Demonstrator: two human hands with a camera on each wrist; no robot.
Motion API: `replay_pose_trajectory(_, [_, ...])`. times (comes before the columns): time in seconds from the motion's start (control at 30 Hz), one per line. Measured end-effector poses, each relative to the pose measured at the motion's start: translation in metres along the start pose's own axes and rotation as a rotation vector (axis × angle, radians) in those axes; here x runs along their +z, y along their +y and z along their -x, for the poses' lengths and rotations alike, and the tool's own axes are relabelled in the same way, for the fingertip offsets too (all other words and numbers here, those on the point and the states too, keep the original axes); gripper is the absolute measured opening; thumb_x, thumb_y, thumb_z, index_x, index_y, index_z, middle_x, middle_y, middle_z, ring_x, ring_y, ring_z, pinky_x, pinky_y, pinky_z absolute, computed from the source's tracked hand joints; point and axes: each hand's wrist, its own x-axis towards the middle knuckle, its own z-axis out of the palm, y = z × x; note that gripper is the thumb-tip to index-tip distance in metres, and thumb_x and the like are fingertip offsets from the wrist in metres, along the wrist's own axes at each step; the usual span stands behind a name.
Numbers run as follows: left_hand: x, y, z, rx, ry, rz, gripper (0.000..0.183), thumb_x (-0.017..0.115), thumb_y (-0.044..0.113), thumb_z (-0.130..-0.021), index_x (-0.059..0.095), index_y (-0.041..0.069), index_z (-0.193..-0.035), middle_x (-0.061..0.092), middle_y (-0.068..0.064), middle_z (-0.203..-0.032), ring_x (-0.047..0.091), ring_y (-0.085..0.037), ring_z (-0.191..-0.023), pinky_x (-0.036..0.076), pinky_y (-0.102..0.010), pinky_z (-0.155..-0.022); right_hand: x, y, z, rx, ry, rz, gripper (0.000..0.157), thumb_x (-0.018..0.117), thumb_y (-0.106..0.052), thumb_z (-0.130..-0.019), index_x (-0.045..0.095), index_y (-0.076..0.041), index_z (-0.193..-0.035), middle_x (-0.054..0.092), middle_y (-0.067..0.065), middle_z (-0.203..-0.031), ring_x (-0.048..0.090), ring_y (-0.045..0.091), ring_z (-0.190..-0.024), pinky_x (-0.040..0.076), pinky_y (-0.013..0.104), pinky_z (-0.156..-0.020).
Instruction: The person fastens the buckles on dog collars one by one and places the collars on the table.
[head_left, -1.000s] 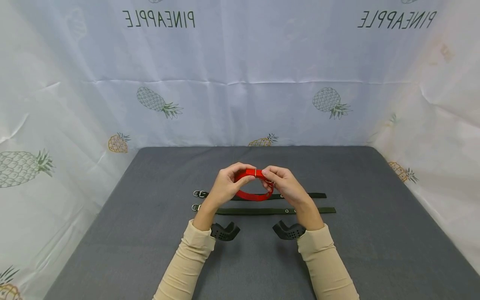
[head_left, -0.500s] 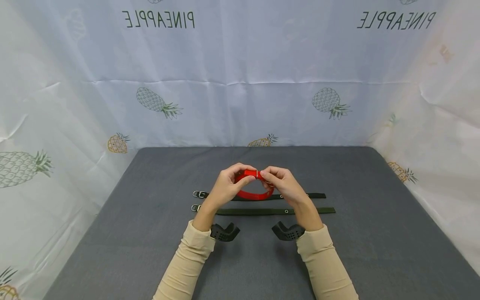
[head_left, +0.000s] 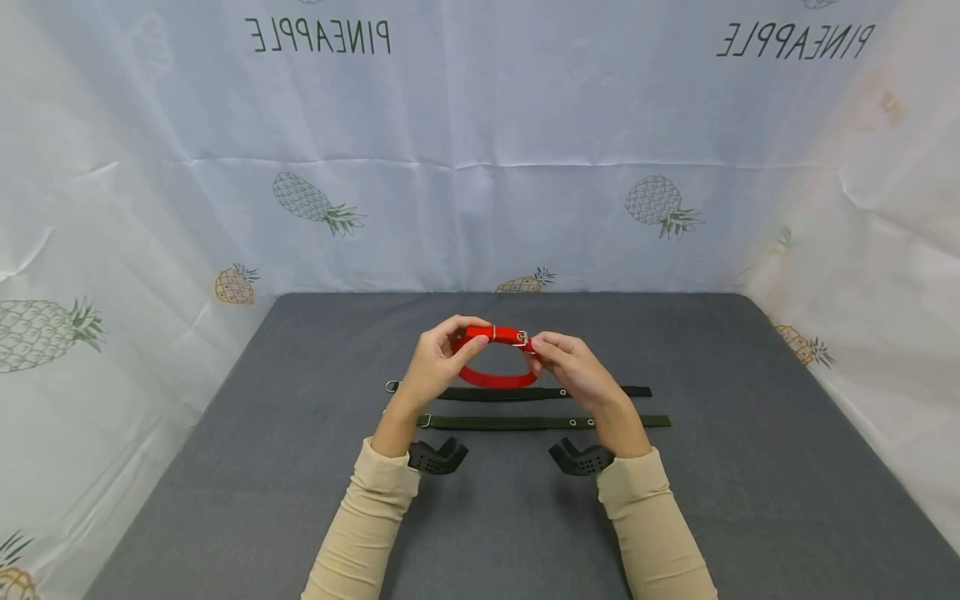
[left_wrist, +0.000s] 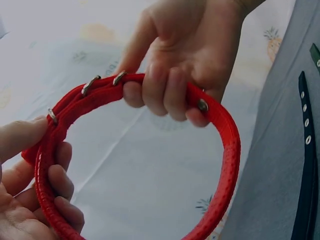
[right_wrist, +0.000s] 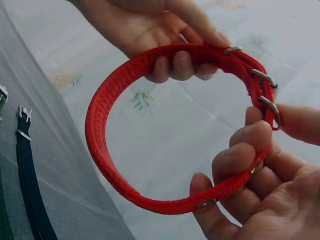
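A red buckled collar (head_left: 498, 381) is held up above the table as a closed loop, its silver buckle (head_left: 521, 337) at the top between my hands. My left hand (head_left: 437, 354) pinches the strap to the left of the buckle, thumb by a metal keeper loop (left_wrist: 53, 116). With thumb and fingers curled round the band, my right hand (head_left: 573, 367) grips it just right of the buckle, near the D-ring (right_wrist: 270, 111). Metal eyelets (left_wrist: 202, 105) show in the band beside the right fingers.
Two more collars lie flat and parallel on the grey table (head_left: 480, 533) below my hands: a black one (head_left: 510, 394) farther off and a dark green one (head_left: 510, 423) nearer. A white pineapple-print curtain (head_left: 480, 225) encloses the table's back and sides.
My left hand has shifted left and slightly up with the collar, so the buckle now shows between the hands. The right hand stays nearly in place, still gripping the band.
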Motion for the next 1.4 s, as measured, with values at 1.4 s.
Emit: replay_pose_trajectory(1.4, [-0.050, 0.009, 0.006, 0.038, 0.234, 0.037, 0.022, 0.059, -0.002, -0.092, 0.061, -0.014, -0.110, 0.068, 0.015, -0.096, 0.065, 0.003, -0.094, 0.052, -0.013, -0.090, 0.014, 0.019, -0.065, -0.068, 0.047, 0.515, 0.023, 0.052, -0.011, -0.100, 0.063, 0.005, -0.109, 0.062, 0.029, -0.103, 0.049, 0.011, -0.074, 0.042, 0.025, -0.069])
